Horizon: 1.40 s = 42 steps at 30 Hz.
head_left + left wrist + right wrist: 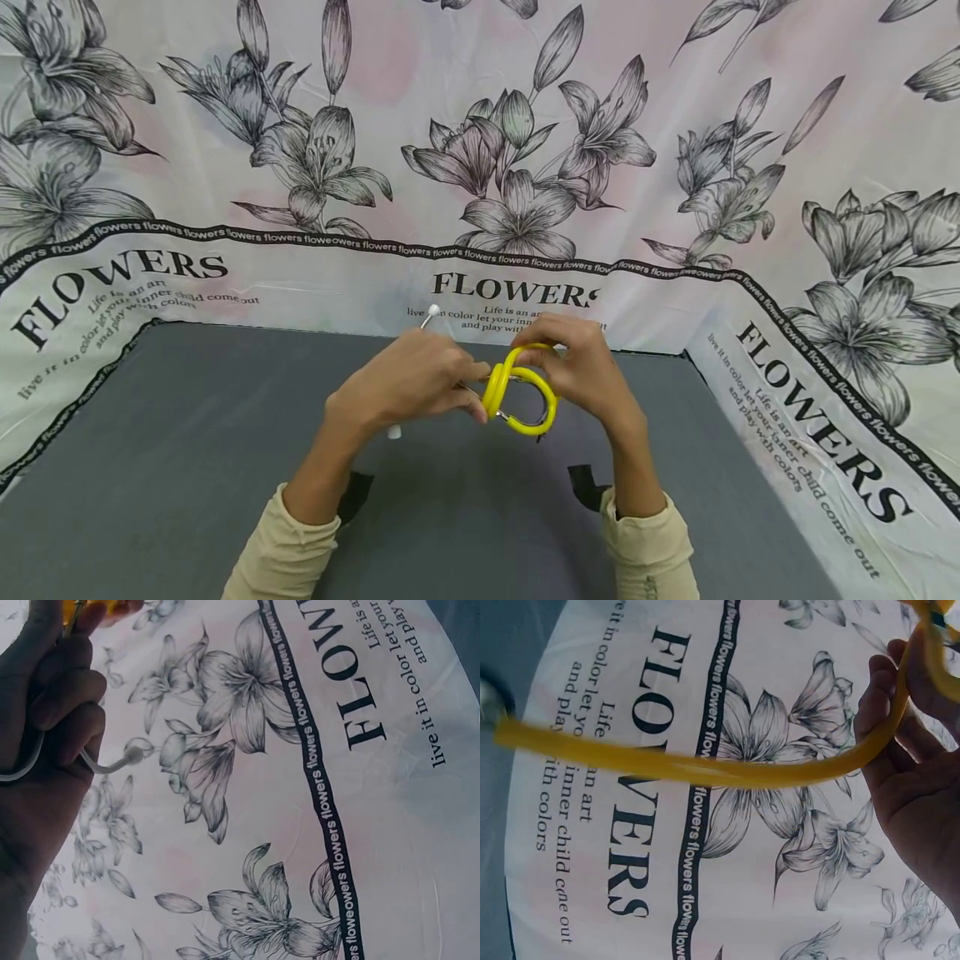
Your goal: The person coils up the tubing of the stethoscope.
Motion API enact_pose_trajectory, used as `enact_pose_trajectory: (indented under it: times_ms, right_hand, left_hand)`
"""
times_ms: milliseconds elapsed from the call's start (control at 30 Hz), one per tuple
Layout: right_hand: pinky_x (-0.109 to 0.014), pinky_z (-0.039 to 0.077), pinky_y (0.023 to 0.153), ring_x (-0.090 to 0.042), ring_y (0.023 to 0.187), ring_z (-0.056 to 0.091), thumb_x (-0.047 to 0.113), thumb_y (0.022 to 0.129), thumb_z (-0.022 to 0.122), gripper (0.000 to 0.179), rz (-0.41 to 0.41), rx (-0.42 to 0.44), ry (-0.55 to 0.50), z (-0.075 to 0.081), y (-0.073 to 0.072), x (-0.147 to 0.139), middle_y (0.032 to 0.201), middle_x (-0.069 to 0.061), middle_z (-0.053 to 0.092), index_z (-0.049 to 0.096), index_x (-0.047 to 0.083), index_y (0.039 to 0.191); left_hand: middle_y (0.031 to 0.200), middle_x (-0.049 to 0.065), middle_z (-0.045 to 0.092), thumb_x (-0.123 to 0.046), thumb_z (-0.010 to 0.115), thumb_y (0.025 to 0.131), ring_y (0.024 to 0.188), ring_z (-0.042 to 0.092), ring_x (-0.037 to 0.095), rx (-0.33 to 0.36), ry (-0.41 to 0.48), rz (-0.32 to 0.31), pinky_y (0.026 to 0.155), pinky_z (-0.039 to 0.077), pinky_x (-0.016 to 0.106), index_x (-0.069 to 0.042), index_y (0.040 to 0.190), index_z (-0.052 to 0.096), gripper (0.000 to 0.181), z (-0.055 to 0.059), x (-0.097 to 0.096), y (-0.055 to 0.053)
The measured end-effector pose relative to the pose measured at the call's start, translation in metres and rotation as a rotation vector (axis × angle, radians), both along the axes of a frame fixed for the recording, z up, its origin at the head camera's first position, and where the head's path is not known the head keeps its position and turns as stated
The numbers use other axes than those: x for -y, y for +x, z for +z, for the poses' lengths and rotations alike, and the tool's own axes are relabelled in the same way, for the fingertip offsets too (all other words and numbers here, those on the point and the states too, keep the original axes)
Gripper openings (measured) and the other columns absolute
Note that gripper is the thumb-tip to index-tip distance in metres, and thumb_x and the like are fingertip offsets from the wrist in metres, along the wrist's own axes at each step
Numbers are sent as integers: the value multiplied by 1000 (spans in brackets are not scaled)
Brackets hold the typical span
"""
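A stethoscope with yellow tubing (492, 393) is held between both hands above the grey tabletop, its tube looped into a small coil. My left hand (408, 377) grips the metal ear tubes, its thumb and index finger at the coil's left side. One white ear tip (434, 309) sticks up behind this hand; another ear tip (394, 432) shows below it. My right hand (588, 367) pinches the top right of the coil. In the right wrist view, a length of yellow tube (757, 775) runs leftward to a blurred round metal chest piece (490, 703).
The grey tabletop (465, 525) lies under both forearms. Two black patches (587, 487) are on it near the sleeves. A white cloth (337, 283) with printed flowers and lettering hangs behind the table and along its sides.
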State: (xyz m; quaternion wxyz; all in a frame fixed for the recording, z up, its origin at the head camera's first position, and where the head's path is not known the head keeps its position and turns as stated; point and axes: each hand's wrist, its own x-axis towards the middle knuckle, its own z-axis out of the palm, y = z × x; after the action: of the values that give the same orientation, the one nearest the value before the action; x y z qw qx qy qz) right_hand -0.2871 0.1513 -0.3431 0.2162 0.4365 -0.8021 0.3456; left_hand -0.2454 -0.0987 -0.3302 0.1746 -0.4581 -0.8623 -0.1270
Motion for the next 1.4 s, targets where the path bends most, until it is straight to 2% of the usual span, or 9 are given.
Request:
enact_pose_trajectory:
  times_ms: [267, 433, 567, 733, 900, 967, 1067, 1167, 1400]
  right_hand:
    - [-25, 62, 75, -11, 80, 72, -12, 89, 73, 14, 188, 218, -89, -2, -11, -8, 91, -13, 75, 78, -2, 98]
    - [-26, 62, 77, -10, 84, 72, -9, 94, 70, 10, 296, 360, -154, -8, -18, -12, 98, 1, 76, 76, -7, 101]
    - [-26, 62, 77, -13, 82, 71, -6, 96, 69, 12, 337, 410, -204, -12, -18, -12, 102, 12, 76, 72, -14, 105]
    - [-25, 59, 71, -12, 75, 70, -5, 96, 70, 16, 214, 376, -161, -12, -14, -7, 94, 3, 77, 72, -12, 109]
    - [-28, 62, 72, -11, 79, 74, 0, 99, 67, 20, 79, 362, -38, -6, -8, 1, 94, -20, 78, 74, -8, 116]
    - [-29, 62, 73, -10, 81, 74, -2, 98, 68, 26, 63, 382, -12, -4, -4, 3, 100, -23, 78, 71, -9, 123]
    - [-30, 62, 71, -10, 75, 70, -5, 96, 69, 27, 61, 388, 11, -2, -1, 6, 95, -22, 76, 70, -10, 122]
    - [-29, 61, 70, -9, 73, 68, -4, 96, 69, 23, 52, 360, 23, -1, 2, 9, 89, -19, 75, 71, -9, 119]
    - [-28, 62, 71, -10, 76, 71, -3, 98, 68, 23, 68, 280, 23, 1, 10, 17, 91, -16, 76, 72, -7, 120]
  left_hand:
    - [59, -9, 47, -45, 84, 80, 53, 36, 0, -74, 69, -27, 51, 24, 15, -18, 81, 64, 34, 3, 1, 2]
    - [79, -6, 77, -44, 85, 79, 58, 58, 2, -35, 120, -43, 54, 38, 11, -12, 102, 81, 38, 3, 1, 2]
    - [91, -2, 82, -39, 87, 79, 58, 60, 2, 10, 226, -67, 55, 41, 13, -10, 109, 82, 41, 2, 1, 2]
    - [97, 1, 83, -30, 89, 79, 61, 62, 1, 25, 381, -49, 56, 44, 16, -9, 111, 81, 39, 3, 3, 2]
    - [72, 0, 73, -28, 89, 79, 53, 45, 2, 10, 460, 24, 53, 36, 18, -7, 113, 80, 41, 3, 5, -1]
    - [70, 1, 72, -28, 89, 79, 52, 39, 4, 8, 488, 58, 52, 34, 19, -6, 117, 79, 44, 3, 6, -2]
    - [95, 4, 82, -27, 89, 79, 58, 51, 3, -1, 535, 115, 56, 43, 19, -7, 122, 78, 49, 1, 7, -5]
    - [106, 5, 83, -29, 88, 79, 59, 54, 6, -30, 545, 181, 57, 45, 21, -8, 122, 78, 49, 0, 9, -8]
    - [74, 5, 77, -31, 88, 82, 53, 59, 14, -146, 530, 346, 51, 49, 30, -9, 110, 80, 36, -4, 15, -11]
